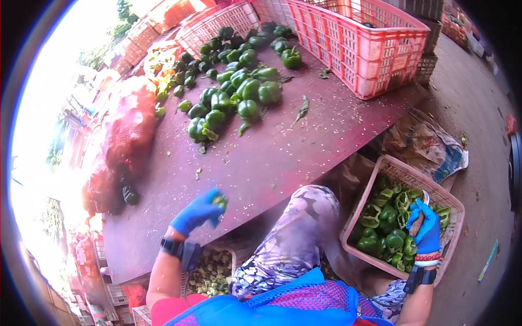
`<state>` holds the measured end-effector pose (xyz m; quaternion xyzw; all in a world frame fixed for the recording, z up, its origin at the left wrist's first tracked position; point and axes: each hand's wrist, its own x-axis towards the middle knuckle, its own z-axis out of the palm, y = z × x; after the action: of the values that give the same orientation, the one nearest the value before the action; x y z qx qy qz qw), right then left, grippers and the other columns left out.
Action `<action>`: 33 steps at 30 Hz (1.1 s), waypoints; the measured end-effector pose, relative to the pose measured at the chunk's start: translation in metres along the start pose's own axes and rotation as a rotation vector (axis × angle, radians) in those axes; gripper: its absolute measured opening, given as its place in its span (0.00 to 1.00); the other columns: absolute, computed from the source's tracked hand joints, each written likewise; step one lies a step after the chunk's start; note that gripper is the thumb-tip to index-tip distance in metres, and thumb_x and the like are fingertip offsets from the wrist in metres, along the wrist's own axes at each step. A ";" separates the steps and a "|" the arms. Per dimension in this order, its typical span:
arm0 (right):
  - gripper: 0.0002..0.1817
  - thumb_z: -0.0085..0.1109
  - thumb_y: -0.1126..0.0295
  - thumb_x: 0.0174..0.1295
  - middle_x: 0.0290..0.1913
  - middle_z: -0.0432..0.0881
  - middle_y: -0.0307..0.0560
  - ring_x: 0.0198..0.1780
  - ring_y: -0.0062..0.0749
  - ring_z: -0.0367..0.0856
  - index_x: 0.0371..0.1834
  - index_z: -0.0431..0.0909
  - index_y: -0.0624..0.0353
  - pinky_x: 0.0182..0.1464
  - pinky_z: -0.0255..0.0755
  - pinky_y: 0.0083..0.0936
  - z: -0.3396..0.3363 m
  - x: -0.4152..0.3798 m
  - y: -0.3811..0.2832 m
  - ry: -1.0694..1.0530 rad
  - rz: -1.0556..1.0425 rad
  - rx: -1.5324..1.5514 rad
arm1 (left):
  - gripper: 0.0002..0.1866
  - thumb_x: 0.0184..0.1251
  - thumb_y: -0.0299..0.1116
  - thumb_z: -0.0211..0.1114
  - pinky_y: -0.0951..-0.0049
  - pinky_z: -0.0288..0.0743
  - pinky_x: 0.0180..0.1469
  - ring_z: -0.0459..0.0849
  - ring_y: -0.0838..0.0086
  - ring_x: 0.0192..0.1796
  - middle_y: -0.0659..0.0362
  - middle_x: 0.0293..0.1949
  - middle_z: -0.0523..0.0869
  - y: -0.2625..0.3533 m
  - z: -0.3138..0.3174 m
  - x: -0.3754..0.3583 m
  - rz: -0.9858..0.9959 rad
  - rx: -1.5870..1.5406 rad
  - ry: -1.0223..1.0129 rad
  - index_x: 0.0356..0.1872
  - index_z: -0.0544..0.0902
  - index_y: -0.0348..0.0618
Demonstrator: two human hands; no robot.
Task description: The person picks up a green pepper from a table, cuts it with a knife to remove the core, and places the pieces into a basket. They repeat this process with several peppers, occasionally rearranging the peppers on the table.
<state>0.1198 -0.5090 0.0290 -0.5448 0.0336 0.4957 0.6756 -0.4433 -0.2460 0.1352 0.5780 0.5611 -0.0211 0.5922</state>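
Note:
My left hand [198,214], in a blue glove, is closed around a small green pepper piece [220,201] above the near edge of the table. Motion blurs it slightly, and the fingers cover part of the piece. My right hand [427,231], gloved in blue too, grips a knife [417,223] by its brown handle, over the crate at my right. A bit of pale curved blade shows beyond the fingers. Cut and whole-looking green peppers [389,217] lie in that pink crate [350,251]. Farther off, a heap of whole green peppers [239,81] spreads over the reddish table [261,163].
A large pink crate [375,60] stands on the table's far right. Red mesh sacks [128,130] line the left edge. Under the table near my knees, another crate holds pale green scraps [212,271]. A crumpled paper sack [416,141] lies beyond the right crate.

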 end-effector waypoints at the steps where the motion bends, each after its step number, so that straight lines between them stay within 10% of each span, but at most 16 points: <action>1: 0.15 0.62 0.59 0.71 0.28 0.82 0.41 0.20 0.26 0.77 0.47 0.82 0.62 0.22 0.71 0.21 -0.004 0.004 0.003 -0.017 0.022 -0.022 | 0.21 0.67 0.38 0.71 0.70 0.85 0.35 0.88 0.72 0.39 0.56 0.40 0.86 -0.040 -0.015 -0.014 -0.213 0.098 -0.023 0.56 0.77 0.42; 3: 0.16 0.61 0.58 0.71 0.29 0.81 0.40 0.20 0.25 0.76 0.49 0.82 0.61 0.21 0.70 0.20 -0.002 0.008 0.011 -0.015 0.060 -0.009 | 0.21 0.67 0.44 0.73 0.69 0.84 0.36 0.86 0.76 0.39 0.56 0.37 0.88 -0.050 -0.024 -0.044 -0.370 0.526 -0.115 0.54 0.83 0.43; 5: 0.17 0.61 0.57 0.72 0.29 0.81 0.40 0.21 0.23 0.76 0.50 0.83 0.60 0.21 0.69 0.18 0.003 0.010 0.019 0.029 0.094 0.058 | 0.21 0.68 0.45 0.71 0.71 0.82 0.34 0.84 0.76 0.35 0.57 0.32 0.86 -0.104 -0.055 -0.003 0.000 0.724 0.176 0.54 0.84 0.43; 7: 0.19 0.60 0.55 0.72 0.34 0.83 0.39 0.22 0.22 0.76 0.54 0.82 0.58 0.22 0.71 0.19 -0.004 0.017 0.027 0.004 0.098 -0.005 | 0.27 0.65 0.47 0.68 0.61 0.82 0.42 0.90 0.60 0.35 0.45 0.38 0.89 -0.059 -0.062 0.041 0.013 0.268 0.512 0.61 0.81 0.42; 14: 0.21 0.61 0.50 0.71 0.35 0.84 0.35 0.23 0.20 0.77 0.57 0.82 0.52 0.23 0.71 0.19 0.007 0.010 0.031 0.112 0.103 -0.179 | 0.38 0.60 0.47 0.70 0.48 0.81 0.51 0.89 0.45 0.46 0.41 0.44 0.89 -0.006 -0.153 0.240 0.126 0.526 1.137 0.71 0.69 0.47; 19: 0.19 0.61 0.51 0.72 0.33 0.83 0.35 0.22 0.20 0.76 0.55 0.83 0.53 0.23 0.71 0.20 0.007 0.019 0.032 0.134 0.167 -0.232 | 0.33 0.61 0.43 0.68 0.45 0.80 0.52 0.87 0.40 0.50 0.38 0.47 0.88 0.019 -0.120 0.229 0.023 0.621 1.184 0.68 0.70 0.52; 29: 0.14 0.64 0.55 0.70 0.30 0.81 0.35 0.21 0.19 0.75 0.43 0.83 0.53 0.24 0.71 0.19 0.045 0.011 0.030 0.140 0.135 -0.345 | 0.12 0.58 0.32 0.64 0.48 0.77 0.50 0.82 0.42 0.46 0.41 0.42 0.83 0.043 -0.051 0.198 0.701 0.661 0.981 0.42 0.81 0.39; 33: 0.14 0.66 0.55 0.68 0.29 0.80 0.37 0.23 0.21 0.76 0.39 0.83 0.55 0.24 0.71 0.19 0.058 0.002 0.027 0.148 0.097 -0.345 | 0.18 0.57 0.31 0.61 0.46 0.78 0.53 0.84 0.41 0.48 0.41 0.45 0.84 0.072 -0.039 0.261 0.288 0.846 0.787 0.50 0.79 0.40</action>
<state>0.0733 -0.4652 0.0326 -0.6854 0.0239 0.4844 0.5432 -0.3231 -0.0319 0.0145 0.7983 0.5973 0.0534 0.0550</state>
